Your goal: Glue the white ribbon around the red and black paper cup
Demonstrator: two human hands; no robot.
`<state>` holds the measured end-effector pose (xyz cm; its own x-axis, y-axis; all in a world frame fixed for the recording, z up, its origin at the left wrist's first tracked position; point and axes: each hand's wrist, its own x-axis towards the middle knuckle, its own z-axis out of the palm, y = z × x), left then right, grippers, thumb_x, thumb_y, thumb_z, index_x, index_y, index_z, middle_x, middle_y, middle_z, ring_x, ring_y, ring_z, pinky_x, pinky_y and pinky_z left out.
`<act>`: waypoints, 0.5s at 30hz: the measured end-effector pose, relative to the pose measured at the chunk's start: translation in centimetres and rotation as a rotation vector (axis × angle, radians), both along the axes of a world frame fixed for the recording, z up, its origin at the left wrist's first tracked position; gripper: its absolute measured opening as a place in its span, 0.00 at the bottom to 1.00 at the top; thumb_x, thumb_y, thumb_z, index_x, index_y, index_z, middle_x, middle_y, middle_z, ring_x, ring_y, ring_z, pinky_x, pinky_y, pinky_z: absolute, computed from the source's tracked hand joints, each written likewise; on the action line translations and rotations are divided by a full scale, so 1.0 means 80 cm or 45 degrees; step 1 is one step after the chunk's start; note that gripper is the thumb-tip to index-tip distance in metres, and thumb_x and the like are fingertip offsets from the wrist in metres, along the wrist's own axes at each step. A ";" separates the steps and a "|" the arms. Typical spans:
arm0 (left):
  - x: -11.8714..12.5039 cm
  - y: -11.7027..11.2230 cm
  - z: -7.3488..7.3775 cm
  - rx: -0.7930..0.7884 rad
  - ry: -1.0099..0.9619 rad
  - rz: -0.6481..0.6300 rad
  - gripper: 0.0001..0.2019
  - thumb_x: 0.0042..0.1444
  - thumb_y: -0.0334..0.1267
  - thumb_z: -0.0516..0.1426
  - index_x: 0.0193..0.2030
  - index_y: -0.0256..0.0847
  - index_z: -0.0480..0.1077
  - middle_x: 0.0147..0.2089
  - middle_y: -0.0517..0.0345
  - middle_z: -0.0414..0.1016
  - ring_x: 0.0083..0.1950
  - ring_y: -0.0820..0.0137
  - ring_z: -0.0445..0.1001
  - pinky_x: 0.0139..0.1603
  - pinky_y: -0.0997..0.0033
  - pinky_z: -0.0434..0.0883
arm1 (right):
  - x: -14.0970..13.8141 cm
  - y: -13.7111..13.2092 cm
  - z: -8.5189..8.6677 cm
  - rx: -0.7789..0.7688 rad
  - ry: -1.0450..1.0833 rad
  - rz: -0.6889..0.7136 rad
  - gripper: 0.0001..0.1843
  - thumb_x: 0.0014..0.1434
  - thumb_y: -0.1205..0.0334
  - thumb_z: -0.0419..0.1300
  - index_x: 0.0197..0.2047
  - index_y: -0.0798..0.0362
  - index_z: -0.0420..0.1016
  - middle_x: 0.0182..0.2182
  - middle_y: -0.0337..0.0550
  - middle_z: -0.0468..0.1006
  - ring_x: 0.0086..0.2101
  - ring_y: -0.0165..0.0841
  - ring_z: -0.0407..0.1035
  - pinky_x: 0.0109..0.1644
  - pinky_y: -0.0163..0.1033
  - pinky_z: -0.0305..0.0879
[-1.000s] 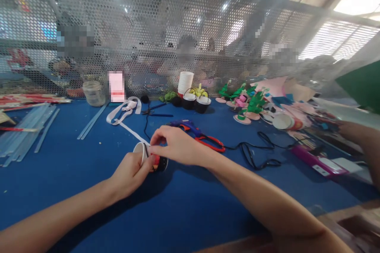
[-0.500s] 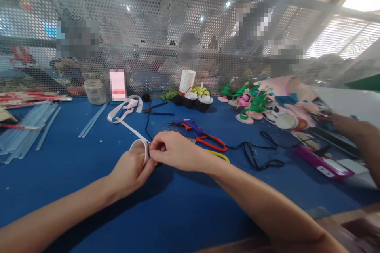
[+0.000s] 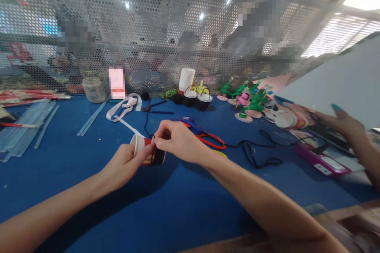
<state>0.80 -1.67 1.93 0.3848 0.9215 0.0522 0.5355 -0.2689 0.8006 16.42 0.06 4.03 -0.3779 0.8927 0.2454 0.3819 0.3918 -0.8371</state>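
My left hand [image 3: 123, 162] is closed around a paper cup [image 3: 158, 158] lying tilted on its side, its white mouth facing left. Black yarn covers a band near the cup's base; red print shows beside it. My right hand [image 3: 178, 140] pinches the black yarn [image 3: 147, 120] against the cup's upper side, fingertips meeting my left thumb. That strand runs back to a small black ball [image 3: 145, 95]. A white ribbon [image 3: 129, 125] trails up to the cup from behind. Just past my right hand lie a blue glue gun [image 3: 194, 125] and red-handled scissors [image 3: 212, 141].
Stacked white cups [image 3: 187, 79] and two small black buckets [image 3: 204, 102] stand at the back, near green craft pieces [image 3: 258, 101]. Clear glue sticks [image 3: 29, 126] lie left. A purple power strip [image 3: 322, 162] and another person's hand [image 3: 341, 120] with a large white sheet [image 3: 335, 83] are right.
The cup has turned so its red and black side shows more. My left fingers have come out of its mouth, and my right hand has risen slightly. At right, the white sheet has been lifted.
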 end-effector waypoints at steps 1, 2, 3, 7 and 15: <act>0.000 0.001 0.001 -0.107 -0.086 0.054 0.17 0.51 0.46 0.46 0.20 0.36 0.61 0.17 0.66 0.56 0.20 0.78 0.54 0.20 0.78 0.52 | 0.001 0.002 -0.001 -0.040 0.085 0.028 0.02 0.42 0.69 0.54 0.23 0.56 0.62 0.20 0.35 0.67 0.21 0.23 0.60 0.24 0.30 0.57; 0.000 0.002 0.002 -0.204 -0.167 0.101 0.16 0.49 0.47 0.47 0.20 0.36 0.62 0.17 0.66 0.57 0.19 0.78 0.54 0.20 0.78 0.52 | 0.003 0.005 -0.001 -0.082 0.176 0.074 0.02 0.43 0.70 0.54 0.25 0.56 0.63 0.20 0.35 0.67 0.22 0.23 0.61 0.26 0.30 0.58; 0.000 0.004 0.002 -0.292 -0.244 0.141 0.16 0.48 0.47 0.49 0.20 0.36 0.62 0.17 0.66 0.58 0.19 0.79 0.54 0.19 0.79 0.52 | 0.004 0.007 -0.002 -0.120 0.260 0.123 0.03 0.43 0.70 0.54 0.26 0.56 0.64 0.22 0.35 0.68 0.23 0.23 0.62 0.28 0.30 0.59; 0.001 0.008 -0.002 -0.563 -0.503 0.248 0.14 0.44 0.46 0.53 0.23 0.36 0.65 0.16 0.67 0.61 0.17 0.80 0.55 0.18 0.80 0.51 | 0.006 0.010 -0.004 -0.198 0.375 0.180 0.07 0.46 0.70 0.53 0.30 0.57 0.70 0.26 0.38 0.73 0.29 0.24 0.66 0.36 0.32 0.61; 0.002 0.007 -0.002 -0.745 -0.633 0.304 0.12 0.42 0.44 0.55 0.22 0.35 0.66 0.15 0.66 0.62 0.17 0.79 0.58 0.18 0.79 0.53 | 0.009 0.006 0.003 -0.123 0.206 0.041 0.08 0.45 0.68 0.56 0.31 0.57 0.73 0.28 0.40 0.75 0.29 0.27 0.68 0.36 0.34 0.62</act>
